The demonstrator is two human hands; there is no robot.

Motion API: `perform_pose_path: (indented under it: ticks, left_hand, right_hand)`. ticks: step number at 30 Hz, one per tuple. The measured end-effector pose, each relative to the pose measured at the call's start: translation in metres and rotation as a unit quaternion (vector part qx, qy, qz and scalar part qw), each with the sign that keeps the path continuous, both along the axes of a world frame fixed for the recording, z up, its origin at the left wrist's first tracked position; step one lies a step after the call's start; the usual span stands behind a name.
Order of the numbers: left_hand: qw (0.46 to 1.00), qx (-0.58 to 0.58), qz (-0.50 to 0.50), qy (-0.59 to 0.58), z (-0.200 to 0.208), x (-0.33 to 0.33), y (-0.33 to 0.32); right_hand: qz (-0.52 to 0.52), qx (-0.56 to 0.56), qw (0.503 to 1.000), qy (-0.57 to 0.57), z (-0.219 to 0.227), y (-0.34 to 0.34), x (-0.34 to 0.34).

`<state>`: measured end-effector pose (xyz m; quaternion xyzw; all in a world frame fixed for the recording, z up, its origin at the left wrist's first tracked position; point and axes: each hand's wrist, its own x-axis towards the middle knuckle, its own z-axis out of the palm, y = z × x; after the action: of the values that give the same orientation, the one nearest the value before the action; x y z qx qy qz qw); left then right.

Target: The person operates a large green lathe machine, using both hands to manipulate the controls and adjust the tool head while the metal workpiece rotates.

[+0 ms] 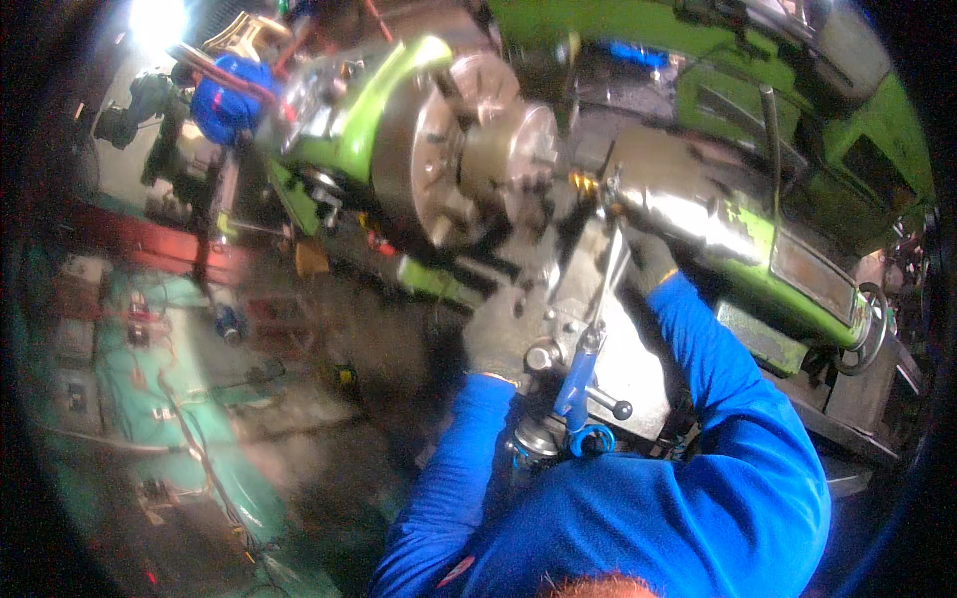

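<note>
A large lathe fills the middle of the view, its green headstock bearing a round chuck (424,164) with a metal workpiece (513,154). My left hand (503,329), in a grey glove, rests against the left side of the metal tool slide (583,269); its fingers are blurred. On the slide's other side is my right hand (650,261), also gloved, close to the tool post, with its fingers mostly hidden. Between the hands lies a blue-handled tool (578,384) with a long metal shaft. A yellowish spiral bit (583,182) points toward the workpiece.
The tailstock (698,204) and its handwheel (865,329) stand to the right. A lever with a black ball knob (622,410) sticks out near my chest. At the far left are a blue round object (229,98) and a green surface (214,399) with cables.
</note>
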<state>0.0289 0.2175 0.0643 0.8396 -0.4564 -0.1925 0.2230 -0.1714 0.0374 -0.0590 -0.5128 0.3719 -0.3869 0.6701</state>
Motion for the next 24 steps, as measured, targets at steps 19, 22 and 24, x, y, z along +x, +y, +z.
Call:
perform_pose_path:
  ticks: [19,22,24]
  left_hand:
    - [0.997,-0.057,0.047,-0.008,0.006,-0.018,-0.002]
    - [0.995,-0.084,0.049,0.020,0.007,-0.016,-0.001]
    - [0.999,-0.031,0.039,-0.013,0.016,-0.018,-0.005]
  right_hand:
    - [0.100,-0.230,0.818,0.517,-0.018,-0.032,0.036]
    - [0.122,-0.237,0.794,0.547,-0.016,-0.036,0.040]
    - [0.132,-0.240,0.781,0.561,-0.015,-0.038,0.041]
